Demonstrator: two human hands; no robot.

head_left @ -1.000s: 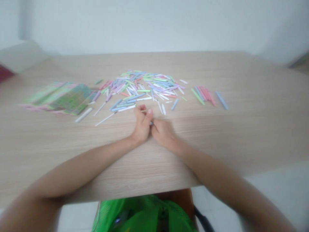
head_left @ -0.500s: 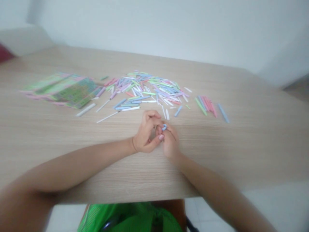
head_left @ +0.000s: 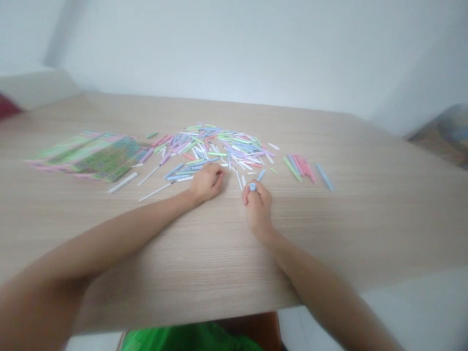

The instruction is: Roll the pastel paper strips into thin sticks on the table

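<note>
My right hand (head_left: 259, 205) is closed around a small light-blue pen piece (head_left: 252, 186), whose end shows above the thumb and curled fingers. To its left, my left hand (head_left: 207, 183) rests at the near edge of a loose pile of pastel pen parts (head_left: 241, 144). Its fingers are curled in, and anything between them is hidden. Several blue pen barrels (head_left: 174, 170) lie just beside it. A blue piece (head_left: 261, 175) and a white piece (head_left: 243, 181) lie right beyond my right hand.
Patterned pastel packs (head_left: 98, 156) lie at the left, with a white tube (head_left: 123, 183) in front. Two thin white refills (head_left: 157, 191) point toward me. At the right are a row of pink and green barrels (head_left: 300, 168) and a single blue barrel (head_left: 324, 176).
My hands were together around the blue piece. My left hand has let go and moved left and away to the pile; my right hand keeps the piece. The view has tilted up slightly.
</note>
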